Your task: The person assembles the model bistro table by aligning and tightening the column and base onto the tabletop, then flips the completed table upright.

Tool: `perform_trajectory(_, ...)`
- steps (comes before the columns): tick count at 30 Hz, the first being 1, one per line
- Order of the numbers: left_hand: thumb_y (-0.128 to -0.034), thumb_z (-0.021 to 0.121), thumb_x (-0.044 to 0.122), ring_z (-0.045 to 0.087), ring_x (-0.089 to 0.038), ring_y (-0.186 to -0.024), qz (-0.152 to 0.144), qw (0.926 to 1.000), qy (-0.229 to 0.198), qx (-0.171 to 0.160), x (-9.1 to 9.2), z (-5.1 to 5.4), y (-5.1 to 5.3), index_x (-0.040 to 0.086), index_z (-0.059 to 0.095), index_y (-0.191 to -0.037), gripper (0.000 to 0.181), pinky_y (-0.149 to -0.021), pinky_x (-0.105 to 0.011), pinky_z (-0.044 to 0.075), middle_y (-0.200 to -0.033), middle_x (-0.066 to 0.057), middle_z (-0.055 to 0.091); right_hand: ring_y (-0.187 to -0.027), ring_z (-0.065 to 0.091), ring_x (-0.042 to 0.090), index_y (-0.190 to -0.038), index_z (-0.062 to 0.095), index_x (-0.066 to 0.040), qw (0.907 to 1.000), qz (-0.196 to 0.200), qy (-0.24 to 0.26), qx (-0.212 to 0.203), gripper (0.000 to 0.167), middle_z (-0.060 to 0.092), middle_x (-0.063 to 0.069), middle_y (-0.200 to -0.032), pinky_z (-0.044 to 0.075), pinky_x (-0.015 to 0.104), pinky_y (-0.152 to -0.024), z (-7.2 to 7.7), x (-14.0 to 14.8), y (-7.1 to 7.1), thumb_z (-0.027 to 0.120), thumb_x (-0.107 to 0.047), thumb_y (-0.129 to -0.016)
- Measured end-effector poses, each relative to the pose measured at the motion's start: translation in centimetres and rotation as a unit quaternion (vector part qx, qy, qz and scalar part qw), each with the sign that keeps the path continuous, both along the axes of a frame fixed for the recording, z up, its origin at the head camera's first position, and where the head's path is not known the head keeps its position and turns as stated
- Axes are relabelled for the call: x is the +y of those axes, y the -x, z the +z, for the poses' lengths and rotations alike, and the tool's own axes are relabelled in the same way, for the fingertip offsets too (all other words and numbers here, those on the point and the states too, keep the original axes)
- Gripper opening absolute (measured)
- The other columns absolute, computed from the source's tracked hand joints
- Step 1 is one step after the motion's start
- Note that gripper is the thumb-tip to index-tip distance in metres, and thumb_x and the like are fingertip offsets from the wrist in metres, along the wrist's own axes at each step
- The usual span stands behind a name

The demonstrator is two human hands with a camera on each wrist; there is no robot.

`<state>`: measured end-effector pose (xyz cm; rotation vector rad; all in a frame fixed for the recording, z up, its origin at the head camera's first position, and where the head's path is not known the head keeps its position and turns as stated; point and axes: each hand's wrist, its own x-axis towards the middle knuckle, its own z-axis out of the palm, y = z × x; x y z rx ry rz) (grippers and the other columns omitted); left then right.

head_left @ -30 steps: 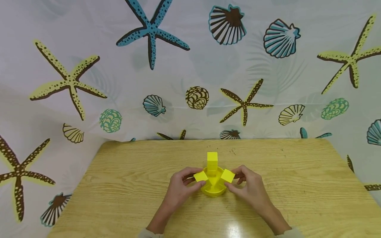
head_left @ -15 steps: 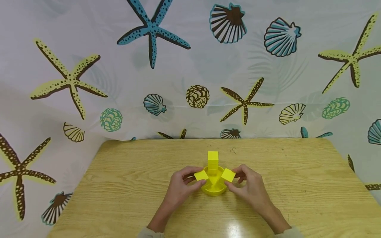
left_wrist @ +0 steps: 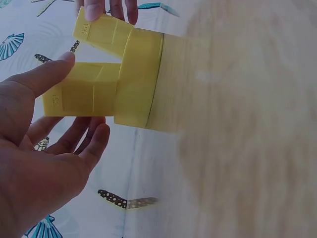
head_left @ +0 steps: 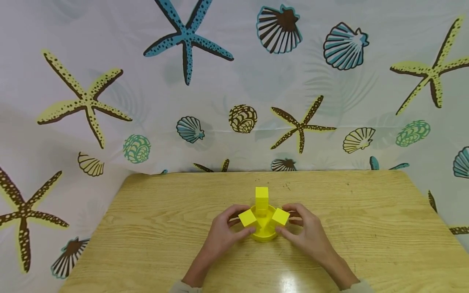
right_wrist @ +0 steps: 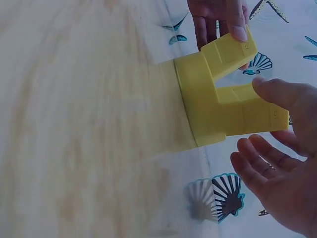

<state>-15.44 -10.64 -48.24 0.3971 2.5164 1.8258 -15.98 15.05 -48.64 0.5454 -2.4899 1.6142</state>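
A round yellow plastic base (head_left: 264,237) stands on the table with three yellow blocks rising from it. My left hand (head_left: 222,234) is at the left block (head_left: 248,218), its thumb on the near side and fingers on the far side. At the right block (head_left: 280,217), my right hand (head_left: 309,232) does the same, thumb near and fingers beyond. The back block (head_left: 261,195) stands upright, touched by neither hand. Small embossed marks show on the held block (left_wrist: 81,90) in the left wrist view. Both held blocks meet the base wall.
The wood-grained table (head_left: 165,228) extends to both sides of the base. Behind it hangs a white cloth (head_left: 227,89) printed with starfish and shells, which also borders the table's left and right edges.
Both thumbs have slid slightly nearer me and inward along the blocks. The left block has shifted a touch toward the middle. The base and back block stay put.
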Motion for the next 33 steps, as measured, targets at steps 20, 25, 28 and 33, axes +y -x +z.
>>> perform_trajectory(20, -0.0806, 0.09, 0.017, 0.053, -0.039, -0.132, -0.052, 0.9941, 0.09, -0.031, 0.1, -1.0, 0.9, 0.002, 0.045, -0.152, 0.086, -0.109, -0.054, 0.046, -0.149, -0.022, 0.05, -0.113, 0.067, 0.033, -0.147, 0.05, 0.001, 0.9948, 0.056, -0.044, -0.073, 0.084, 0.062, 0.017, -0.137, 0.057, 0.042, -0.097, -1.5, -0.3, 1.0, 0.093, -0.018, -0.077)
perform_trajectory(25, -0.082, 0.088, 0.011, 0.053, -0.037, -0.133, -0.045, 0.9931, 0.098, -0.047, 0.2, -1.0, 1.3, 0.002, 0.047, -0.15, 0.08, -0.11, -0.052, 0.046, -0.148, -0.019, 0.052, -0.11, 0.067, 0.028, -0.147, 0.051, 0.0, 0.9937, 0.054, -0.055, -0.082, 0.084, 0.064, 0.015, -0.135, 0.057, 0.042, -0.096, -1.5, -0.5, 1.2, 0.092, -0.021, -0.078)
perform_trajectory(28, -0.0825, 0.087, 0.008, 0.055, -0.036, -0.131, -0.045, 0.9934, 0.093, -0.05, 0.2, -1.0, 1.5, 0.002, 0.048, -0.149, 0.077, -0.108, -0.05, 0.048, -0.147, -0.018, 0.053, -0.106, 0.066, 0.023, -0.147, 0.051, 0.0, 0.9933, 0.05, -0.062, -0.084, 0.083, 0.065, 0.012, -0.132, 0.058, 0.039, -0.094, -1.5, -0.6, 1.4, 0.092, -0.022, -0.078)
perform_trajectory(33, -0.0831, 0.086, 0.006, 0.06, -0.035, -0.126, -0.047, 0.9934, 0.094, -0.045, 0.1, -1.0, 1.8, 0.001, 0.05, -0.148, 0.074, -0.103, -0.044, 0.053, -0.144, -0.018, 0.055, -0.106, 0.064, 0.019, -0.146, 0.053, -0.002, 0.9927, 0.045, -0.074, -0.084, 0.081, 0.066, 0.009, -0.13, 0.057, 0.038, -0.094, -1.5, -0.8, 1.6, 0.092, -0.024, -0.079)
